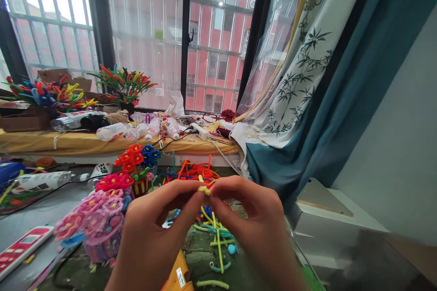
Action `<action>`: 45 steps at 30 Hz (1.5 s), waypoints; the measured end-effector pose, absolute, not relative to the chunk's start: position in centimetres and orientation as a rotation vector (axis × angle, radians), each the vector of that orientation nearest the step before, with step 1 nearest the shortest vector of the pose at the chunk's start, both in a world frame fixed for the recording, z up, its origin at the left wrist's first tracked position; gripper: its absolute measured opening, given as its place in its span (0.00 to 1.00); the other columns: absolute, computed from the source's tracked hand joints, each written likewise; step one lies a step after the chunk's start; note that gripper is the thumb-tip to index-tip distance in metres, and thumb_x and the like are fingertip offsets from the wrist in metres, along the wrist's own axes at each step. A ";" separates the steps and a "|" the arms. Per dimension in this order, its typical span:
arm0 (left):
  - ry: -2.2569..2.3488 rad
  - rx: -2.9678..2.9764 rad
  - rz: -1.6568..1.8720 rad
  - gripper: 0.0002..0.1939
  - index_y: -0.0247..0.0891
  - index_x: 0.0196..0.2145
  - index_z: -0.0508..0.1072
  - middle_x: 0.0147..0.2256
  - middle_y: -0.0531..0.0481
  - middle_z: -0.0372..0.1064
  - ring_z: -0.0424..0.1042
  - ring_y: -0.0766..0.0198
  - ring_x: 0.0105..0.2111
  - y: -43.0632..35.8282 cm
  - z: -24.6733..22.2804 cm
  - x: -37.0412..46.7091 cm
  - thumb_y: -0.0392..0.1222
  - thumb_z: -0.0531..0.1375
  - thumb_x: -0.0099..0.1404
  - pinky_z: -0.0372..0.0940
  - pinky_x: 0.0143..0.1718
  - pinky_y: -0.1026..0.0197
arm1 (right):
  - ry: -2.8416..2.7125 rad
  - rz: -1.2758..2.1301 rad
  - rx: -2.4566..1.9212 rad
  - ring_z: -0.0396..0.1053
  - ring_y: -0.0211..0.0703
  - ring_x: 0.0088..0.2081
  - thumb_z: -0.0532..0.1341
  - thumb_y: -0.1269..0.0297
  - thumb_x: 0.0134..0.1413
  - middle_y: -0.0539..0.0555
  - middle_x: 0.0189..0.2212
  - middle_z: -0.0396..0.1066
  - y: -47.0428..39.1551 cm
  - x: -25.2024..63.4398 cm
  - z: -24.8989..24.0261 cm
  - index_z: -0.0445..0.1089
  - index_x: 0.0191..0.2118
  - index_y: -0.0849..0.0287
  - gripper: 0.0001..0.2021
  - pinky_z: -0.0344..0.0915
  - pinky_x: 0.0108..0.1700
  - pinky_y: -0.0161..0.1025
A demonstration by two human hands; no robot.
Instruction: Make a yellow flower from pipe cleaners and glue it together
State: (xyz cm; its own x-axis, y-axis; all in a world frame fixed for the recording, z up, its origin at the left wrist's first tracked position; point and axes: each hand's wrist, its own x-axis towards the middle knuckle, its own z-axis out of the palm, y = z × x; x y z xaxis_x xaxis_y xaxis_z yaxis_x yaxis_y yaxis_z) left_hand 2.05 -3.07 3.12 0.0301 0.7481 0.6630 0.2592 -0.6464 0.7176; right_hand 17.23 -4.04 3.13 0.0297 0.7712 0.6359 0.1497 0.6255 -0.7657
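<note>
A short piece of yellow pipe cleaner (205, 189) is pinched between my two hands, held up above the table in the middle of the view. My left hand (157, 223) grips it from the left with thumb and index finger. From the other side, my right hand (251, 218) pinches it the same way, fingertips almost touching. Under the hands lie loose yellow pipe cleaners (218, 241), a light blue pompom (232, 249) and a curled teal piece (221, 267). Part of an orange object (178, 275) shows beside my left wrist.
Pink pipe-cleaner flowers (95, 213) stand left, with red flowers (129, 158) and blue flowers (150, 155) behind. Red pipe cleaners (198, 170) are heaped beyond my hands. A red-and-white device (25, 250) lies far left. Plastic bottles (112, 131) crowd the window ledge; a white cabinet (327, 227) stands right.
</note>
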 end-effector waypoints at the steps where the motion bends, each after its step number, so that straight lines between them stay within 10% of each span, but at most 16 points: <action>1: 1.001 1.909 1.640 0.08 0.50 0.35 0.81 0.30 0.62 0.80 0.79 0.70 0.28 -3.0 3.1 2.0 0.36 0.65 0.61 0.71 0.30 0.75 | -1.495 0.583 -0.809 0.74 0.38 0.30 0.65 0.73 0.51 0.46 0.27 0.78 -4.0 17.2 3.1 0.76 0.32 0.55 0.05 0.71 0.36 0.33; 12: 0.800 1.928 1.459 0.08 0.47 0.36 0.80 0.30 0.59 0.78 0.77 0.67 0.29 -2.3 3.0 1.0 0.35 0.66 0.60 0.72 0.31 0.71 | -1.380 1.054 -0.621 0.77 0.34 0.34 0.68 0.66 0.58 0.46 0.32 0.80 -4.1 18.1 3.1 0.80 0.39 0.49 0.05 0.72 0.39 0.28; 45: 1.100 2.709 1.918 0.05 0.43 0.36 0.73 0.34 0.56 0.72 0.70 0.67 0.32 -4.0 3.9 0.3 0.34 0.60 0.67 0.65 0.39 0.65 | -1.453 0.756 -0.783 0.66 0.37 0.26 0.66 0.71 0.50 0.48 0.23 0.72 -4.0 16.5 3.2 0.74 0.26 0.59 0.04 0.63 0.29 0.35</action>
State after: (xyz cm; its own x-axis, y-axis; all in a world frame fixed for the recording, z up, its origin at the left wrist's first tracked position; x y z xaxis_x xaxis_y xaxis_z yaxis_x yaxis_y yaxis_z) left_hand 0.27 -4.00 3.93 0.2250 0.2818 0.9327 0.6630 -0.7457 0.0653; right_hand 16.47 -3.96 3.16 -0.0115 0.8328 0.5534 0.0245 0.5535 -0.8325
